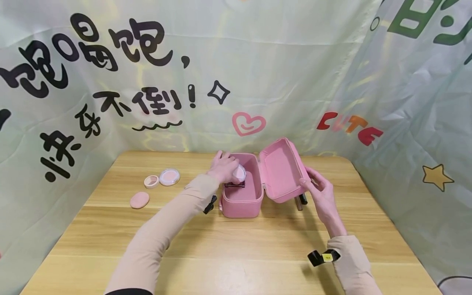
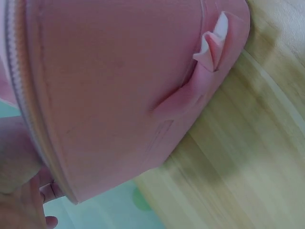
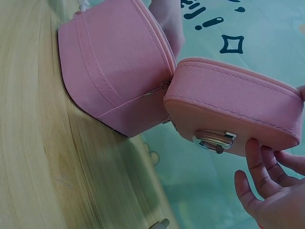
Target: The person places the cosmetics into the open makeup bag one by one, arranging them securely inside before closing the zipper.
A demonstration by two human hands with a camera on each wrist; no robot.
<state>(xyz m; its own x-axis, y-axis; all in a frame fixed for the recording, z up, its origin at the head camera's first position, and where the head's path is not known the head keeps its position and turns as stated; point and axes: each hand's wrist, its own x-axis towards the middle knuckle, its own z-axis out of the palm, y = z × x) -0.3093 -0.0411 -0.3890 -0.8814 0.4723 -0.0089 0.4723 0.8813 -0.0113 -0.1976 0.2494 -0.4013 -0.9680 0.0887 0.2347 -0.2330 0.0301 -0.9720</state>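
A pink cosmetic case (image 1: pixel 241 208) stands on the table with its lid (image 1: pixel 282 170) swung over to the right. My left hand (image 1: pixel 223 167) reaches over the case's left rim and holds a round compact (image 1: pixel 239 173) just inside. Below that compact lies a dark-edged item (image 1: pixel 234 184), partly covered. My right hand (image 1: pixel 322 192) grips the lid's outer right edge, thumb on the rim; in the right wrist view, its fingers (image 3: pixel 257 164) lie against the lid's outside near a metal clasp (image 3: pixel 213 141). The left wrist view shows the case's outer wall (image 2: pixel 114 95) and a pink bow (image 2: pixel 205 71).
To the left lie a round compact (image 1: pixel 169 177), a small round palette (image 1: pixel 151 181) and a pink puff (image 1: pixel 139 200). Two slim sticks, one brown (image 1: pixel 298 203) and one black (image 1: pixel 303 199), lie partly under the lid. A printed cloth (image 1: pixel 295 82) hangs behind the wooden table (image 1: pixel 236 254).
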